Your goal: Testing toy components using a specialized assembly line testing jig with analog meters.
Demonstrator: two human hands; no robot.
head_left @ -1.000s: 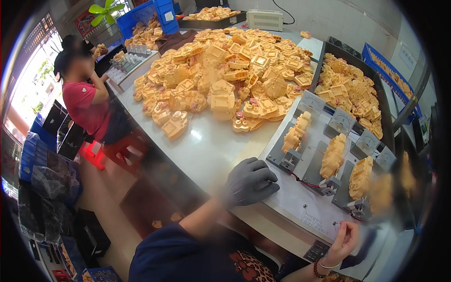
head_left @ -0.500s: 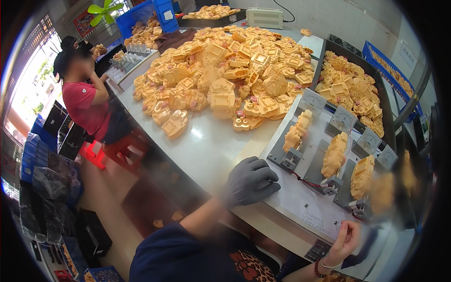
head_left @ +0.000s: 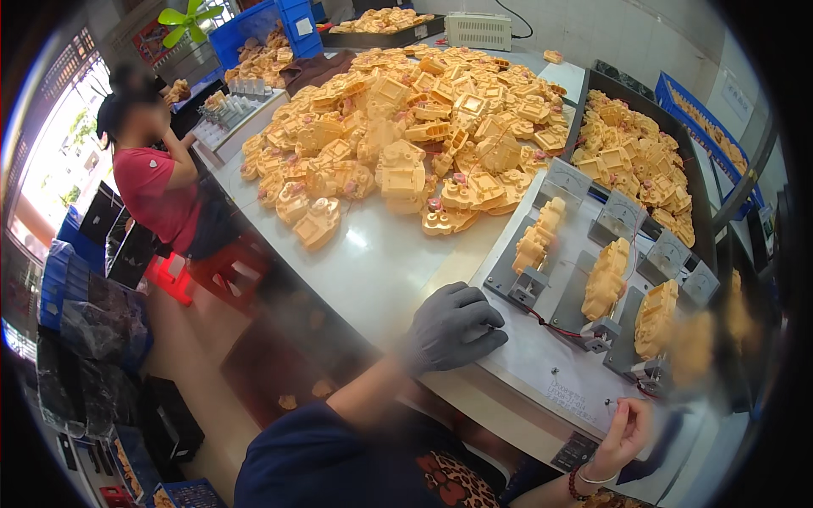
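Bare right hand (head_left: 625, 436): fingers bent, tips just beside small metal stud (head_left: 608, 402); I can't tell if they touch or grip it. Dark label (head_left: 574, 453), character lines (head_left: 569, 402) nearby, blurry to me; no brand legible. Gray-gloved left hand (head_left: 457, 328) at worktop (head_left: 381, 271) edge: fingers curled, I can't tell if gripping. Leftmost yellow housing (head_left: 540, 237) in fixture (head_left: 527, 288), ahead-right of left fingers, long axis pointing away; left hand nearer. Dial meters (head_left: 565, 182) behind: scale markings.

yellow part (head_left: 693, 347) blurred at right, navy shirt (head_left: 339, 461) cropped below
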